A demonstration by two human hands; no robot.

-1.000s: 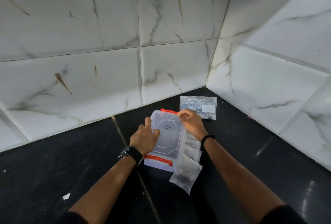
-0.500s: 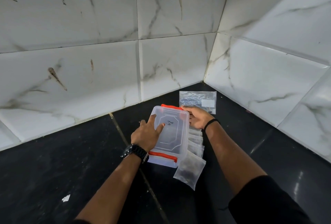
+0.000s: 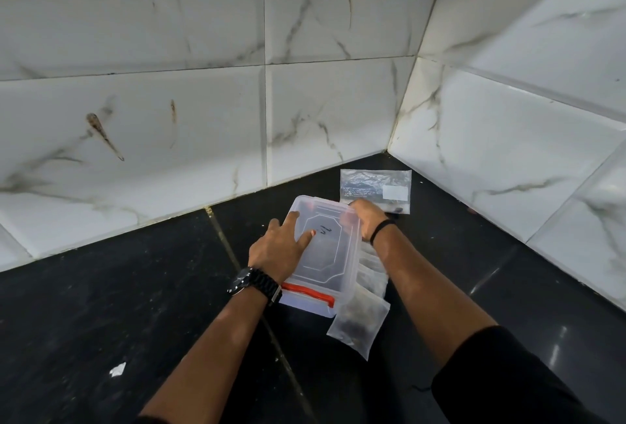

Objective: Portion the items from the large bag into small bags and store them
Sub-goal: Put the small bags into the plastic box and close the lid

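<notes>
On dark counter [image 3: 101, 288], near tiled corner: clear storage box [image 3: 325, 254] with lid on, red latch [image 3: 308, 295] at near end. Left hand [image 3: 281, 247] spread flat on lid, fingers straight, pressing, nothing curled around. Right hand [image 3: 367, 218] curled over far right corner of box, gripping lid edge. Just right of that grip, beside box wall, row of small filled bags [image 3: 359, 325], nearest one sticking out toward viewer. Just beyond right hand, large bag [image 3: 376, 186] flat on counter, white label showing. Black watch [image 3: 254, 283] on left wrist.
</notes>
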